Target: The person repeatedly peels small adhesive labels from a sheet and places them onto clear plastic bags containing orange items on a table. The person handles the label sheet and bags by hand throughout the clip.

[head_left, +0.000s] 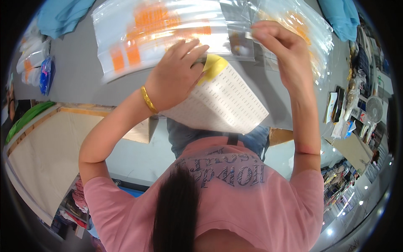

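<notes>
My left hand [174, 80] grips a white sheet of small printed stickers [228, 101] near its yellow corner. The sheet tilts over the table's front edge, and its upper left part is hidden by the hand. My left fingertips reach over the lower edge of a stack of clear plastic bags with orange print [163, 31]. Farther right, my right hand [285, 48] pinches a small white sticker [249, 36] between thumb and index finger. It hovers over the gap between that stack and a second pile of clear plastic bags [321, 46].
The grey table [77, 77] bears blue cloth pieces [65, 17] at the far left and more blue cloth [342, 19] at the far right. A blue plastic packet [46, 75] lies left. A small fan [373, 109] stands to the right. A wooden-edged panel [46, 147] is at left.
</notes>
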### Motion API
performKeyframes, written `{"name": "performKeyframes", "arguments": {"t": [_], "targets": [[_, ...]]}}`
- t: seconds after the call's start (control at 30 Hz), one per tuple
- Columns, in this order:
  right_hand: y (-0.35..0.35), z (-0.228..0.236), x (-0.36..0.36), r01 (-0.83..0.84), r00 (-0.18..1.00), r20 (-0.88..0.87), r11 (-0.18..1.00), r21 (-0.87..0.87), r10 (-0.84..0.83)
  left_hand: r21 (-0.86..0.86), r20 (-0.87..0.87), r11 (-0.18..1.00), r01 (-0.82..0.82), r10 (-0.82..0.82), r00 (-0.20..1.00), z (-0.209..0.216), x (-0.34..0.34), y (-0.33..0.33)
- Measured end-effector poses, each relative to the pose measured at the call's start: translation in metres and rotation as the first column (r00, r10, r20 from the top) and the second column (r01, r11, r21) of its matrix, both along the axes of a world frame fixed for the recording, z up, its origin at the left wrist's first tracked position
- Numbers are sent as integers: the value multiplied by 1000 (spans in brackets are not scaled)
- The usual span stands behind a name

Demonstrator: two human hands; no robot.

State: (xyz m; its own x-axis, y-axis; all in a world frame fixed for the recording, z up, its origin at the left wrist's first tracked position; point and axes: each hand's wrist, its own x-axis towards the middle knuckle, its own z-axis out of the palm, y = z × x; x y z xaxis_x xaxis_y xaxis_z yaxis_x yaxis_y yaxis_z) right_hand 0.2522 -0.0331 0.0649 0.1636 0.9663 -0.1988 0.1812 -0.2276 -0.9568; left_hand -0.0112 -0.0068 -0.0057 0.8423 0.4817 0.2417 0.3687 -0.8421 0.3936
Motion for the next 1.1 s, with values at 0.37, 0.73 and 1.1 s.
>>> {"name": "performKeyframes", "arguments": {"t": [0.37, 0.73, 1.1], "targets": [[20, -80, -21, -106, 985, 144, 993, 51, 98, 72, -63, 997, -24, 29, 998, -27, 6, -17], [22, -99, -29, -185, 891, 450, 955, 231, 63, 88, -66, 987, -133, 139, 988, -24, 13, -16], [75, -96, -31, -132, 600, 788, 955, 267, -138, 21, -34, 995, -101, 102, 994, -15, 11, -16]]}}
